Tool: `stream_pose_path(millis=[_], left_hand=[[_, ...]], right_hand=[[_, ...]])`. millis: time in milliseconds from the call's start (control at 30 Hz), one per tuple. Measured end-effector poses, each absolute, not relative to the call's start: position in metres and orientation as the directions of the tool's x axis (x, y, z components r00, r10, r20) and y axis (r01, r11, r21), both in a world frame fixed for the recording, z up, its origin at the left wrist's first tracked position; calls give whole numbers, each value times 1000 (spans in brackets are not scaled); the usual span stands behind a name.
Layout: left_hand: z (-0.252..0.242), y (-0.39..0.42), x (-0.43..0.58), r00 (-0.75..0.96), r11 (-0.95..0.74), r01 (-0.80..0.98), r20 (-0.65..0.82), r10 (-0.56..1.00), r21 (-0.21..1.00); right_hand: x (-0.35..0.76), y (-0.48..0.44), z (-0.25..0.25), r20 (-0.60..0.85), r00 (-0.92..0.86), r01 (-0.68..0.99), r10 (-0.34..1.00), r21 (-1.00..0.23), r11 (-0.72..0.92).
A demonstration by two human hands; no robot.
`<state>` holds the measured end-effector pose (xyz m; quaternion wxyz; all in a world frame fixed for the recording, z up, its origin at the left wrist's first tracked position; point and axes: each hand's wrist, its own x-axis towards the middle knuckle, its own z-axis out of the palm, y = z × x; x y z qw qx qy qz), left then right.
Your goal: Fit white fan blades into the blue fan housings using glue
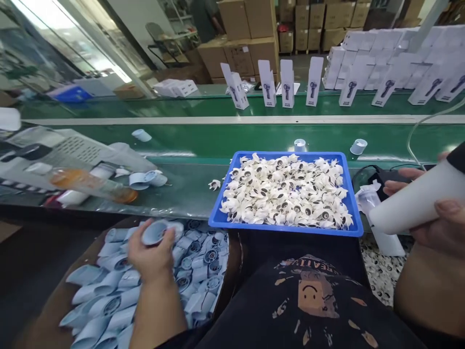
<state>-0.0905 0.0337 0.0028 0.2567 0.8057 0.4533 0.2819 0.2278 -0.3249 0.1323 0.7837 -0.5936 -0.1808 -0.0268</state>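
My left hand (150, 254) is low at the left, closed round a pale blue cup-shaped plastic housing (155, 231), over a box (47, 315) full of several more of the same housings (109, 300). My right hand (441, 215) is at the right edge, wrapped round a white tube-shaped tool (414, 198) whose tip points left toward a blue tray (290, 228). The tray holds a heap of small white fan impellers (286, 191). One loose impeller (214, 184) lies on the table left of the tray.
A green conveyor belt (218, 135) runs across behind the tray, with a few pale housings (358, 146) on it. White product cartons (286, 82) stand upright beyond it. An orange-liquid bottle (92, 184) and a grey device (69, 150) lie at left. Cardboard boxes (247, 48) stack at back.
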Motion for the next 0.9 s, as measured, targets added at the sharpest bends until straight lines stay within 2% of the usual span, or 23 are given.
stream_pose_path(millis=[67,133,233,300,467,667,900], left_hand=[[22,5,-52,468,-516,477,290,834,712],[37,-32,-10,724,-602,140,333,604,786],[58,-87,41,894,-710,-139,397,211,690],[70,-114,61,894,-738,-239,440,86,631],[84,-139,72,853,-728,-312,518,69,611],[85,-145,73,867,-700,-296,490,88,650],[88,-147,73,906,-659,-240,409,113,713]], right_hand=[[225,-311,137,307,903,190,301,-913,361],[216,-293,145,313,847,107,430,-892,439],[195,-266,158,339,788,5,514,-838,546],[184,-253,162,388,755,1,528,-807,591],[176,-251,155,483,670,101,564,-812,575],[172,-260,153,391,720,224,573,-913,341],[177,-250,153,408,736,217,541,-898,382]])
